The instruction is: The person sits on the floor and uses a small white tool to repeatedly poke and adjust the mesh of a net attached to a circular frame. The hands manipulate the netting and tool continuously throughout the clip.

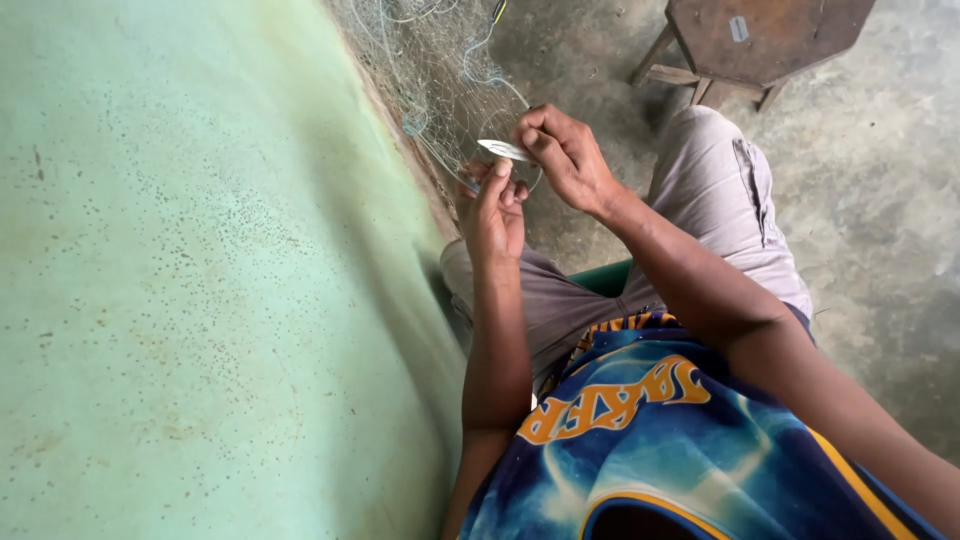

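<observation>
A fine pale fishing net (425, 70) hangs along the foot of the green wall and runs down to my hands. My right hand (568, 152) pinches a flat white netting needle (503, 150) by its near end, its tip pointing left into the mesh. Just below it, my left hand (493, 205) has its fingers closed on strands of the net, the thumb raised next to the needle. Both hands are held above my knees, close to the wall.
A speckled pale green wall (200, 280) fills the left half of the view. A dark wooden stool (765, 40) stands on the grey concrete floor (880, 220) at the top right. I sit on a green seat (603, 277), knees bent.
</observation>
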